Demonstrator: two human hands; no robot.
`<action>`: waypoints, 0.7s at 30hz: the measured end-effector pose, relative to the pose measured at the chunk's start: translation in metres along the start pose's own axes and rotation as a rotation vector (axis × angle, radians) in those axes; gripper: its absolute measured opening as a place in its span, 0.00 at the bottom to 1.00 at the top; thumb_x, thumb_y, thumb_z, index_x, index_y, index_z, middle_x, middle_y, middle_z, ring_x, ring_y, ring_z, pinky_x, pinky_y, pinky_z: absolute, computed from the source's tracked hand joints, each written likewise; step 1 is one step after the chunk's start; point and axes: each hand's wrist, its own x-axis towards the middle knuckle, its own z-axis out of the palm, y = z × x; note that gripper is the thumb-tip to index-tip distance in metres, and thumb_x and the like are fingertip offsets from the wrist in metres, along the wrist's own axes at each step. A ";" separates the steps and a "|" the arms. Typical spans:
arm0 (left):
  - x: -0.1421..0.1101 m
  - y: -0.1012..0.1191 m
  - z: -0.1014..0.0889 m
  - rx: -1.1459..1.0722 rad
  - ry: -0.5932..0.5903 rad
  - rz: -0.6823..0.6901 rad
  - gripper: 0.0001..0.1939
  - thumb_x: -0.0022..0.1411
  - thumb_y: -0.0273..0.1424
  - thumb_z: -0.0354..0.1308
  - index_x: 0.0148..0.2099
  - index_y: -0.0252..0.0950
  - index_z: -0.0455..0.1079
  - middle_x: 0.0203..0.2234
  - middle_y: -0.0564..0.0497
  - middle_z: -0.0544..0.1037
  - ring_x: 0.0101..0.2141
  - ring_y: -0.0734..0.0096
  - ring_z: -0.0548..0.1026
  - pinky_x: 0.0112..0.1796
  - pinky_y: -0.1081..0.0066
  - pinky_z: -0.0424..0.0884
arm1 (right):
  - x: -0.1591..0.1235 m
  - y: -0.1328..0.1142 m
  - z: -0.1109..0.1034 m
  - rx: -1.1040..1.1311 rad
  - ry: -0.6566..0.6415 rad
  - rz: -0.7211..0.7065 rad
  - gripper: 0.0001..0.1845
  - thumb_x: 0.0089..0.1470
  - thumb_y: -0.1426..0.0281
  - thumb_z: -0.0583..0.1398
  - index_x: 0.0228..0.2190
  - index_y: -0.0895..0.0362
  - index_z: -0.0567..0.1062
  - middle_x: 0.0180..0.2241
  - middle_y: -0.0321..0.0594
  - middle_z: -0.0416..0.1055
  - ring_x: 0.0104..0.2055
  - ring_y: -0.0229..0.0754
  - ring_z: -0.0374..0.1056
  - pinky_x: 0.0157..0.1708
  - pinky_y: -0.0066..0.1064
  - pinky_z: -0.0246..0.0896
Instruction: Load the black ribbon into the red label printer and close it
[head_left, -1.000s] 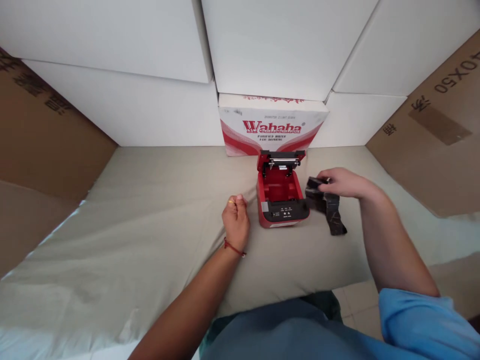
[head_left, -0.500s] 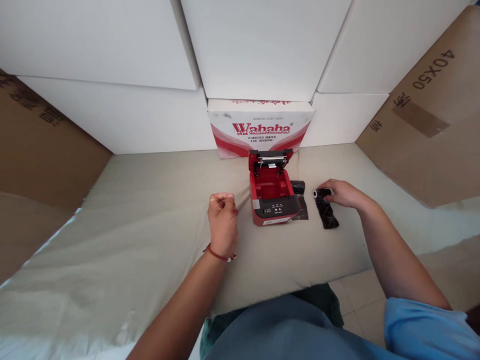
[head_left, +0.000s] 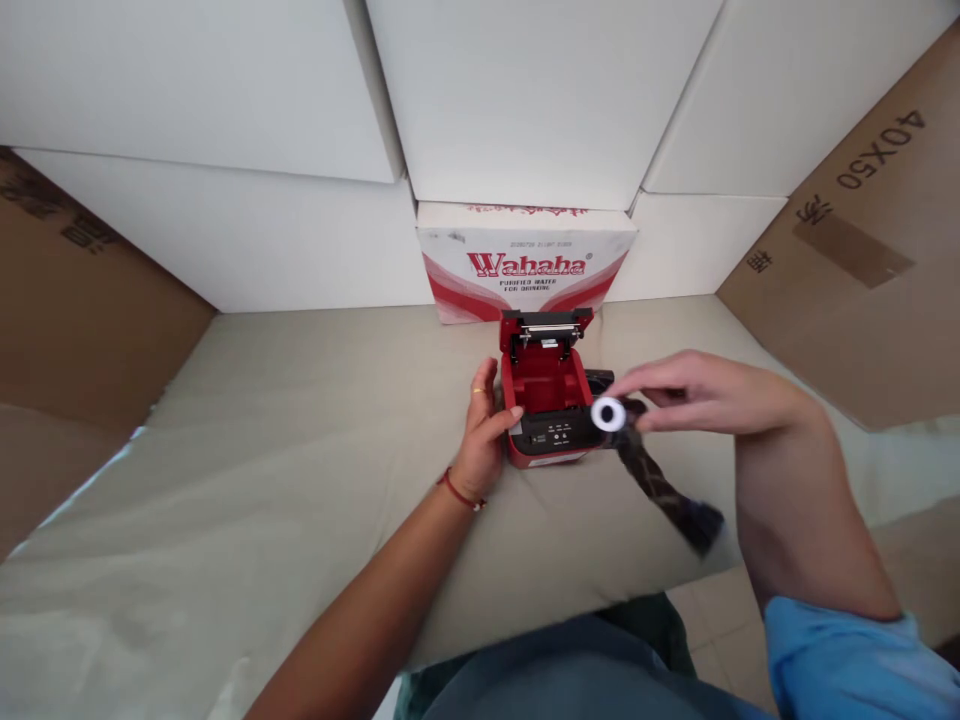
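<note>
A red and black receipt printer (head_left: 556, 432) stands on the covered table with its lid raised and its red inner bay bare. My left hand (head_left: 484, 440) grips its left side, the thumb over the front top edge and the fingers along the wall. Held up at the printer's right front corner is a black roll with a white core (head_left: 608, 414), pinched in my right hand (head_left: 679, 395). Its loose black strip (head_left: 671, 495) trails down to the right, blurred by motion. Behind it, a second black roll (head_left: 600, 380) lies beside the printer, partly hidden.
Directly behind the printer stands a white and red Wahaha water carton (head_left: 525, 265). White boxes (head_left: 517, 100) form a wall at the back. Brown cardboard panels (head_left: 847, 240) close off both sides. A pale cloth (head_left: 300, 420) covers the table.
My left hand has moved right and taken hold of the printer's side. My right hand has lifted the black roll off the table and carried it left to the printer, its strip now hanging.
</note>
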 end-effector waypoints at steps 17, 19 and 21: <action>-0.007 -0.001 -0.007 -0.025 -0.089 0.025 0.42 0.63 0.50 0.70 0.75 0.52 0.62 0.78 0.47 0.64 0.78 0.48 0.60 0.76 0.47 0.57 | 0.096 -0.079 0.060 -0.250 -0.147 0.060 0.23 0.67 0.72 0.60 0.60 0.49 0.82 0.52 0.49 0.87 0.50 0.59 0.84 0.42 0.41 0.74; -0.007 -0.001 -0.007 -0.017 -0.101 0.021 0.44 0.62 0.49 0.71 0.76 0.52 0.61 0.78 0.47 0.63 0.78 0.47 0.60 0.76 0.47 0.57 | 0.097 -0.074 0.062 -0.185 -0.149 0.043 0.23 0.68 0.71 0.61 0.61 0.49 0.82 0.54 0.48 0.86 0.53 0.59 0.83 0.47 0.43 0.76; -0.007 -0.001 -0.007 -0.038 -0.103 0.017 0.44 0.61 0.47 0.72 0.76 0.52 0.62 0.78 0.47 0.64 0.78 0.47 0.60 0.76 0.48 0.57 | 0.092 -0.069 0.061 -0.090 -0.109 -0.006 0.23 0.68 0.70 0.62 0.62 0.50 0.81 0.58 0.48 0.85 0.57 0.58 0.82 0.54 0.45 0.76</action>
